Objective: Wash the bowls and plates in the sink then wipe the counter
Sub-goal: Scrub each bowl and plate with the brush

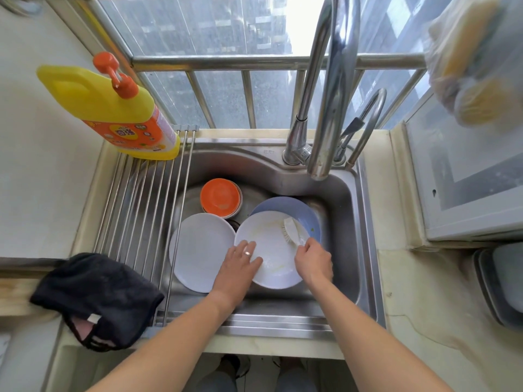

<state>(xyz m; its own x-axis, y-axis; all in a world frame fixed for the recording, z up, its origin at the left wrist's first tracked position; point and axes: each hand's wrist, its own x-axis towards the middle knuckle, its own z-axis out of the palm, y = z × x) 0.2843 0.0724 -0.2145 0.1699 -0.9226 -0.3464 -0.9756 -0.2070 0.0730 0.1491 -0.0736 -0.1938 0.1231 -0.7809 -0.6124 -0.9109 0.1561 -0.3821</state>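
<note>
In the steel sink [348, 222] lies a smeared white plate [268, 236] on top of a pale blue plate [307, 215]. My left hand [239, 263] rests flat on the smeared plate's left edge, fingers straight. My right hand [312, 260] grips the handle of a white dish brush [291, 229], whose bristles touch the plate's upper right part. A second white plate [198, 247] leans to the left. Stacked orange bowls [220, 197] sit at the back of the basin.
A yellow detergent bottle [113, 108] stands on a roll-up metal rack [141, 216] over the sink's left side. A black cloth [96, 299] lies on the counter edge at the left. The tall tap [328, 108] arches over the basin. A grey container [501, 287] sits at the right.
</note>
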